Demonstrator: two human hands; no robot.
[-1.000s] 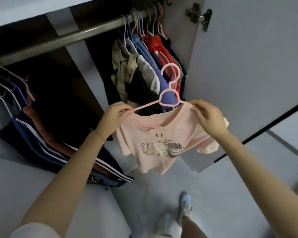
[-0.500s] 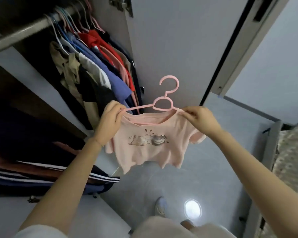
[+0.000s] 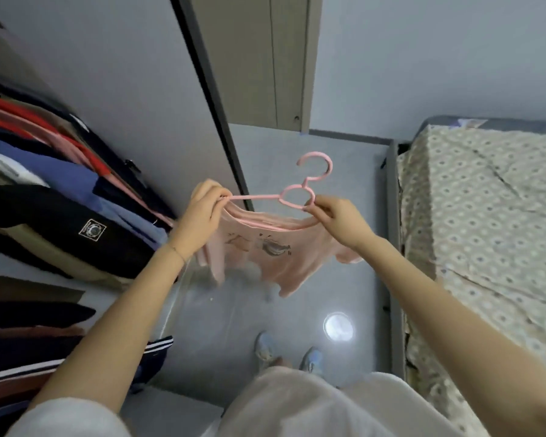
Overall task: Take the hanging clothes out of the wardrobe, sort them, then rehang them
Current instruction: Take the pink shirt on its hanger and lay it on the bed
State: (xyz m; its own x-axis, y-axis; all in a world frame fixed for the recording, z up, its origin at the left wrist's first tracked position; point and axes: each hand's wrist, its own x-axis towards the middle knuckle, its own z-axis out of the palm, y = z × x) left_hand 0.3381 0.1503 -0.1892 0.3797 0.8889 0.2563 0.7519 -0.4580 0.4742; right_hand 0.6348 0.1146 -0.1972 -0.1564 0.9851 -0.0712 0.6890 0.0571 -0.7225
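A small pink T-shirt (image 3: 275,257) with a cartoon print hangs on a pink plastic hanger (image 3: 297,197), held out over the floor between wardrobe and bed. My left hand (image 3: 202,212) pinches the hanger's left arm together with the shirt's shoulder. My right hand (image 3: 338,219) pinches the hanger's right arm just under its loop. The hook points up, free of any rail. Several hanging clothes (image 3: 44,184) in red, blue, black and beige remain in the wardrobe at the left.
The open wardrobe door (image 3: 123,89) stands behind my left hand. A bed (image 3: 486,216) with a patterned cover fills the right side. Folded dark clothes (image 3: 29,342) lie low in the wardrobe. My feet (image 3: 284,354) stand on the grey floor.
I have turned right, away from the wardrobe toward the bed, carrying the pink shirt on its hanger. My right hand has slid from the shirt's shoulder up to the hanger by the loop.
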